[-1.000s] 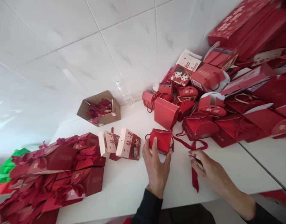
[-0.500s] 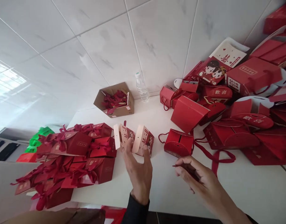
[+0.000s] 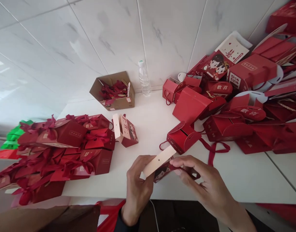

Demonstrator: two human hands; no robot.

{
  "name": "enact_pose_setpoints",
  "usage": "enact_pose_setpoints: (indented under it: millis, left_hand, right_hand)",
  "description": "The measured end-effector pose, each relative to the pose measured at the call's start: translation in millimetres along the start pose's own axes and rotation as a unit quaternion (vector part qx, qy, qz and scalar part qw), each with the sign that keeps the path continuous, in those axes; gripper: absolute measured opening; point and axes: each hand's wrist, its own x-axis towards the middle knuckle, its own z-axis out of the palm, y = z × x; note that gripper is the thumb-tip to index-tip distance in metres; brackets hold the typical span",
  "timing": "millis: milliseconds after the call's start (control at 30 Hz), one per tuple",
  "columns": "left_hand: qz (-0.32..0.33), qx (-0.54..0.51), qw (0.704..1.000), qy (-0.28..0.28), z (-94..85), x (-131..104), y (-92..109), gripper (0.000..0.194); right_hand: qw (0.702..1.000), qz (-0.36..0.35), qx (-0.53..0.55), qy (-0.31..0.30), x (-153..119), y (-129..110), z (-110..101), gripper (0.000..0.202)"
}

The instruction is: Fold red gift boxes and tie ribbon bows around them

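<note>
My left hand (image 3: 138, 185) is closed on a small cream-and-red gift box (image 3: 160, 159), tilted above the table with its pale top edge, pierced by a small hole, facing up. Close against the box's right side, my right hand (image 3: 208, 185) pinches a dark red ribbon (image 3: 176, 168). Just beyond both hands is a red gift box (image 3: 184, 137) with a cord handle. A second cream-and-red gift box (image 3: 128, 131) stands on the table to the left. The lower part of the held box is partly covered by my fingers.
Ribbon-tied red boxes (image 3: 73, 133) are piled at left. A cardboard box (image 3: 122, 103) of ribbons and a clear bottle (image 3: 144, 79) stand by the tiled wall. Many red boxes (image 3: 255, 72) are heaped at right, near a loose ribbon (image 3: 212, 154).
My left hand has lifted one cream-and-red box and brought it right, towards my body, leaving the other standing. My right hand has come up beside it with the ribbon.
</note>
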Motion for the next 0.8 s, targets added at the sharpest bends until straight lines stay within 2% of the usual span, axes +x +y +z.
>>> enact_pose_setpoints:
  millis: [67, 100, 167, 333, 533, 667, 800]
  left_hand:
    - [0.002, -0.031, 0.999, -0.04, -5.5, -5, -3, 0.03]
    - [0.002, -0.046, 0.997, -0.058, -7.6, -7, -5, 0.032]
    - [0.0, -0.066, 0.994, -0.083, -10.2, -11, -6, 0.034]
    - [-0.024, -0.085, 0.991, -0.104, -7.0, -23, -3, 0.036]
    - [-0.014, -0.08, 0.997, 0.007, 7.5, -33, -8, 0.014]
    - [0.004, -0.045, 0.999, 0.017, 10.1, -32, -12, 0.021]
    - [0.059, -0.001, 0.998, 0.036, 5.3, -32, -4, 0.033]
  right_hand:
    - [0.991, -0.125, -0.049, -0.011, -1, 1, 4, 0.018]
    - [0.984, -0.165, -0.068, -0.025, -2, 2, 7, 0.021]
    - [0.974, -0.202, -0.095, -0.043, -5, 7, 13, 0.025]
    - [0.974, -0.204, -0.101, -0.01, -16, 20, 27, 0.031]
    - [0.978, -0.191, -0.079, 0.021, -25, 20, 26, 0.032]
    - [0.978, -0.176, -0.103, 0.048, -25, 14, 22, 0.027]
    - [0.98, -0.142, -0.127, 0.063, -23, 10, 22, 0.021]
